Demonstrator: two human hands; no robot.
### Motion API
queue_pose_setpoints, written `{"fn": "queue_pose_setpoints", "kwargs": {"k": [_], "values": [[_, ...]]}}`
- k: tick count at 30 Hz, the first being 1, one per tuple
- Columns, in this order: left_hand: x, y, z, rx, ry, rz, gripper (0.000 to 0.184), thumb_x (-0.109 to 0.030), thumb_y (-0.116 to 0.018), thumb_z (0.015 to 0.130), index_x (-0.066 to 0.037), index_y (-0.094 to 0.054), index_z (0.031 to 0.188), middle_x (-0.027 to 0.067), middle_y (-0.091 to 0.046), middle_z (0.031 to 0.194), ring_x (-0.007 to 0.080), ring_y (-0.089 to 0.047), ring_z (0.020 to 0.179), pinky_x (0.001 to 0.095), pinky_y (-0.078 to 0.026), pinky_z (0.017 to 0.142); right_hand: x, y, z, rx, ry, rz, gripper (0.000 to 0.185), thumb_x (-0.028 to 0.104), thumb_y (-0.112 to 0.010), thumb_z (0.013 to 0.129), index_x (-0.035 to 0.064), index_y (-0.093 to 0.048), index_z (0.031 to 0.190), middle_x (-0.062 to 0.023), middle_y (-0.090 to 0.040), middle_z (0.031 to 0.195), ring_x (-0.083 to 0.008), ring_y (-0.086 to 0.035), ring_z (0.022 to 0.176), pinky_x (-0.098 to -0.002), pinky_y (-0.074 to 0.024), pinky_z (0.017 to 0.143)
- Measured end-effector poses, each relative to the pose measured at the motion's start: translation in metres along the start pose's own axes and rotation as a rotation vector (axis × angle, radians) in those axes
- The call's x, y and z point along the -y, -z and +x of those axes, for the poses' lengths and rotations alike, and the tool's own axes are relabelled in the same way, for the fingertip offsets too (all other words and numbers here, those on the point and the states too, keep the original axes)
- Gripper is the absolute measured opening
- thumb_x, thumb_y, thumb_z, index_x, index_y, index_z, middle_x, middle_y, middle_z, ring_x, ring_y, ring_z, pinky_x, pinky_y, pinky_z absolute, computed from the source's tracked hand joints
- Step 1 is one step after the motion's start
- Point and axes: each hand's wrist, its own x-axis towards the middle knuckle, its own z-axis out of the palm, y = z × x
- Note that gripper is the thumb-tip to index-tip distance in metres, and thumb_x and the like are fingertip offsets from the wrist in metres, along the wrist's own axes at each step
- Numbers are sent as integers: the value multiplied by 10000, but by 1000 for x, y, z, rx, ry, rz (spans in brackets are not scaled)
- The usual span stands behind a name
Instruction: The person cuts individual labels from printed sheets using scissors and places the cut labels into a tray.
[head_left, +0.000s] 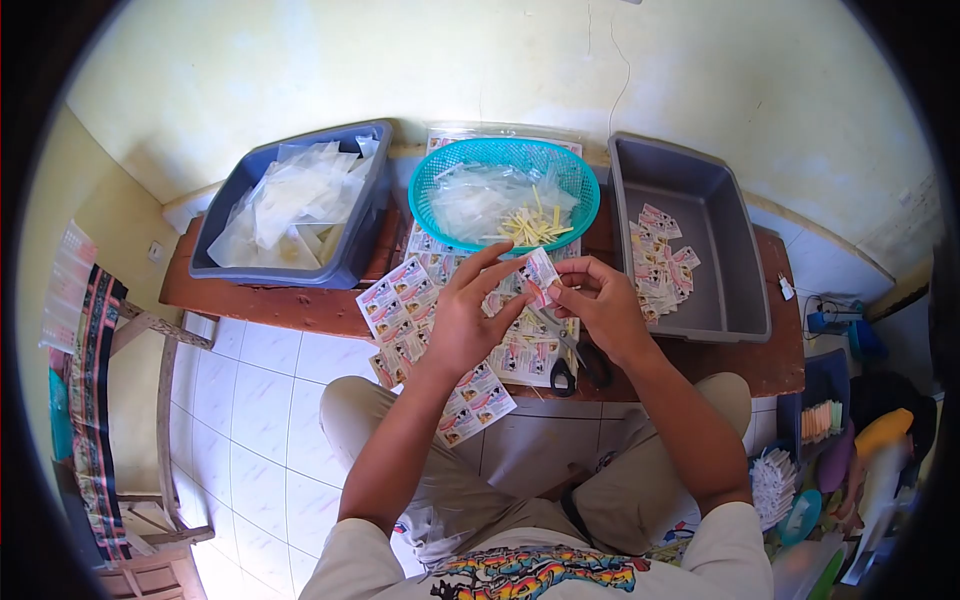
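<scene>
In front of my chest, a small printed paper label (541, 270) is held up between my two hands. My right hand (607, 308) pinches its right side between thumb and fingers. At its left edge are the thumb and a finger of my left hand (470, 312), with another finger raised. Below the hands, a pair of scissors (566, 372) with black handles lies on the printed sheets. Uncut label sheets (402, 300) spread to the left, and another sheet (474, 405) hangs past the bench edge near my knee.
On the wooden bench (330, 312) stand a grey tub (372, 215) of translucent bags, a turquoise basket (418, 205) with clear plastic and yellowish strips, and a grey tub (715, 240) holding cut labels (660, 265). Another person (880, 465) and assorted containers are at the lower right.
</scene>
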Motion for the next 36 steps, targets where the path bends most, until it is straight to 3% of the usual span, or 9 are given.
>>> {"fn": "queue_pose_setpoints", "kwargs": {"k": [2, 7, 13, 19, 26, 36], "values": [[1, -2, -4, -24, -17, 45, 449, -19, -854, 843, -75, -739, 1273, 144, -665, 1401, 238, -721, 1117, 338, -604, 879, 0, -2, 1, -13, 8, 7, 336, 73, -758, 975, -48, -634, 1263, -108, -698, 1077, -137, -713, 911, -272, -618, 783], [12, -16, -10, -80, 228, -283, 361, 53, -774, 910, 17, -717, 1265, 146, -685, 1320, 184, -731, 1060, 314, -609, 930, -4, -7, 5, -48, 20, 50, 310, 45, -767, 960, -65, -654, 1226, -120, -695, 1061, -158, -748, 892, -265, -640, 753], [22, -26, -16, -148, 335, -548, 279, 52, -748, 948, 21, -729, 1225, 144, -715, 1211, 192, -740, 1053, 314, -624, 927, -9, -10, 6, -19, 10, 33, 287, 42, -766, 958, -60, -655, 1202, -137, -718, 1069, -171, -755, 910, -276, -646, 752], [23, -25, -17, -125, 397, -565, 272, 68, -727, 965, 36, -705, 1234, 101, -741, 1146, 152, -729, 1033, 288, -604, 924, -8, -12, 6, -38, 16, -28, 260, 70, -755, 972, -39, -680, 1195, -120, -744, 1051, -161, -755, 904, -289, -632, 725], [23, -25, -19, -132, 378, -538, 265, 59, -736, 961, 40, -704, 1224, 105, -747, 1134, 150, -731, 1019, 293, -613, 905, -13, -8, 4, -44, 37, -94, 255, 83, -754, 973, -23, -692, 1196, -101, -755, 1041, -134, -756, 891, -270, -586, 673], [15, -28, -17, -156, 511, -651, 240, -2, -772, 956, 55, -723, 1184, 115, -784, 1049, 142, -750, 934, 293, -635, 804, -14, -9, -5, -82, 67, -113, 249, 78, -755, 970, -20, -687, 1187, -106, -754, 1045, -134, -754, 902, -271, -590, 682]]}}
